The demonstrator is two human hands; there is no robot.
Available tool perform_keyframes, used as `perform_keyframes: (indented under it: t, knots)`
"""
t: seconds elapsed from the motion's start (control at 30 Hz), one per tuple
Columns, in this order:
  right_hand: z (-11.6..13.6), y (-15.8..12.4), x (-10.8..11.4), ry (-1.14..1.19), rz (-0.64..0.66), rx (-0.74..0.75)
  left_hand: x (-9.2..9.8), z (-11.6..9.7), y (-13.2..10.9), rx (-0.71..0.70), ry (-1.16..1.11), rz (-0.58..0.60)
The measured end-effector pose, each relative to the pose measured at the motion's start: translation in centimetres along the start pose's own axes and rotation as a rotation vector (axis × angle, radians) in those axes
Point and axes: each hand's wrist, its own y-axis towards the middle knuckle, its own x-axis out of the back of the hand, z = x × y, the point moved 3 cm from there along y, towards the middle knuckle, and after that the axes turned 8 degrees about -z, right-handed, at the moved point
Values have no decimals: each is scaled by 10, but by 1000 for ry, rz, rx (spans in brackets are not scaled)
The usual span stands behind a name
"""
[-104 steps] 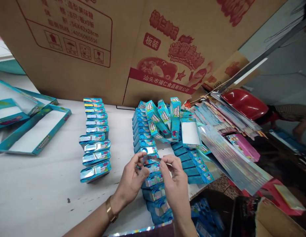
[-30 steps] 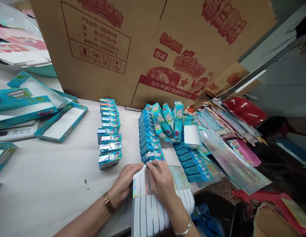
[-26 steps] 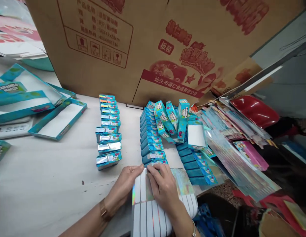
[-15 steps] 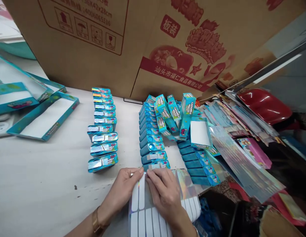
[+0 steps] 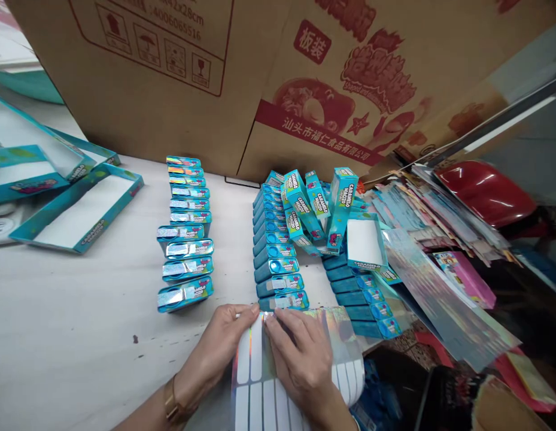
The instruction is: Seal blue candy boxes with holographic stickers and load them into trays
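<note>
A sheet of long, narrow stickers [image 5: 269, 401], white and shiny with rainbow glints, lies at the table's near edge. My left hand [image 5: 219, 344] pinches its top edge between thumb and fingers. Close beside it, my right hand [image 5: 300, 353] is closed, with its fingertips on the top end of a strip; part of the sheet is hidden beneath it. Just beyond stands a row of small blue candy boxes [image 5: 276, 251], the nearest ones with shiny strips on their ends. Another row of blue boxes [image 5: 188, 267] to the left carries silvery strips.
A large brown carton [image 5: 170, 120] walls off the back. Blue trays [image 5: 87, 206] lie at the left. On the right are loose upright boxes [image 5: 342, 206], a small white-lined tray [image 5: 365, 239], more blue boxes [image 5: 358, 308], used shiny sheets [image 5: 443, 293] and a red stool [image 5: 484, 191].
Both hands stay at the sheet's top edge. My right fingertips have shifted very slightly to the right, and a little shiny end shows between the hands. The boxes have not moved.
</note>
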Motion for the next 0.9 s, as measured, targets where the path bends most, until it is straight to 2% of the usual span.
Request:
perform_keyframes:
  t: [0.3, 0.5, 0.67, 0.83, 0.9]
  knots:
    - [4, -3, 2, -46, -13, 58, 2, 4, 1, 78, -80, 0]
    - [4, -8, 2, -74, -37, 101, -2, 0, 0, 71, -114, 9]
    - [3, -14, -1, -49, -108, 30, -3, 0, -1, 99, -125, 2]
    - [6, -11, 1, -51, -80, 119, -5, -2, -4, 115, -156, 4]
    - [5, -7, 3, -33, -91, 109, -6, -3, -4, 115, -162, 4]
